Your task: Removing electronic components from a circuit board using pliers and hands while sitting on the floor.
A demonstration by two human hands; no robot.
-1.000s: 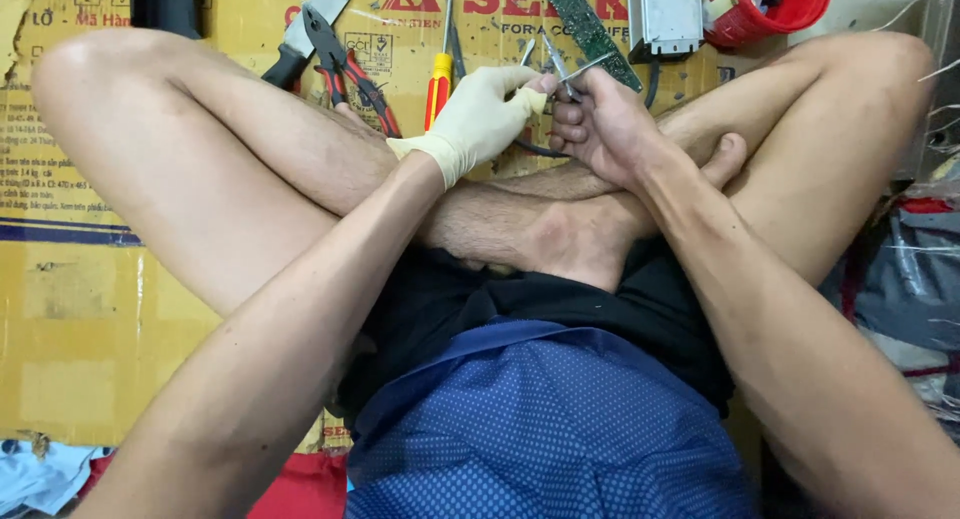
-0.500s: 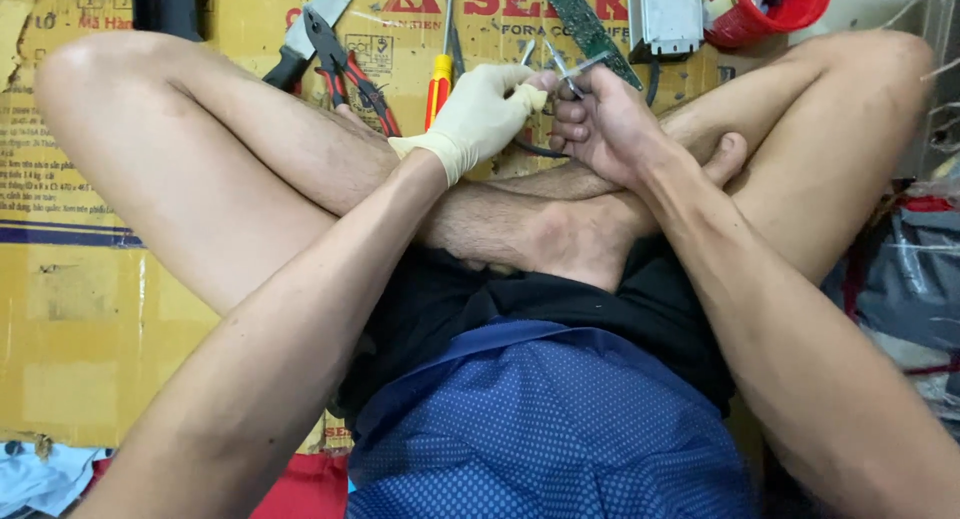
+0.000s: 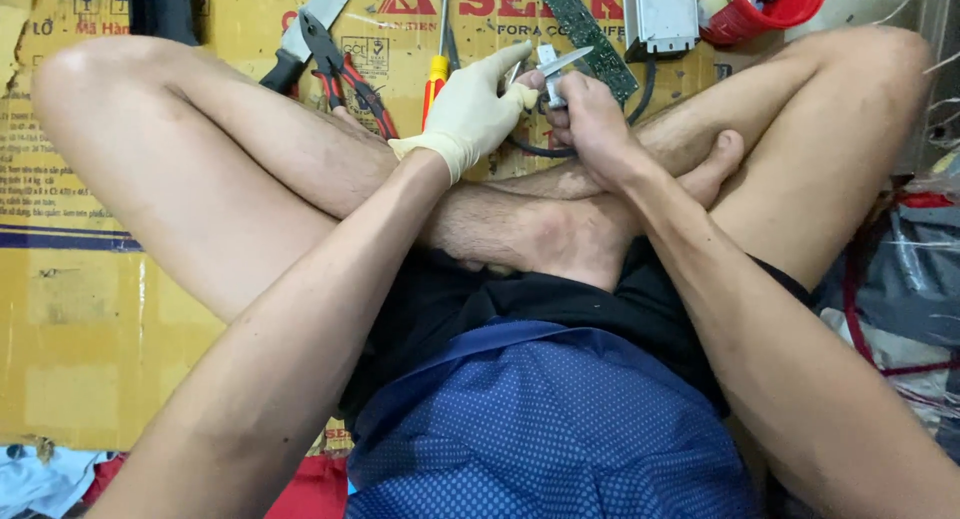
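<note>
I sit cross-legged on yellow cardboard [image 3: 90, 359]. My left hand [image 3: 470, 109], in a pale rubber glove, pinches a small pale part [image 3: 545, 55] with its fingertips, index finger stretched out. My right hand [image 3: 590, 119], bare, grips a thin metal blade tool [image 3: 565, 62] whose tip points up and right, touching that same part. Both hands meet just above my crossed shins. A black cable [image 3: 530, 147] loops under the hands.
On the cardboard beyond my hands lie red-handled pliers [image 3: 345, 64], a black-handled knife [image 3: 300, 39], a yellow and red screwdriver [image 3: 437, 64], a green circuit board [image 3: 590, 29], a grey metal box [image 3: 660, 14] and a red tub [image 3: 765, 9]. Loose wires and bags crowd the right.
Both hands stay together over the shins; the small part and the blade have shifted only slightly between the fingers.
</note>
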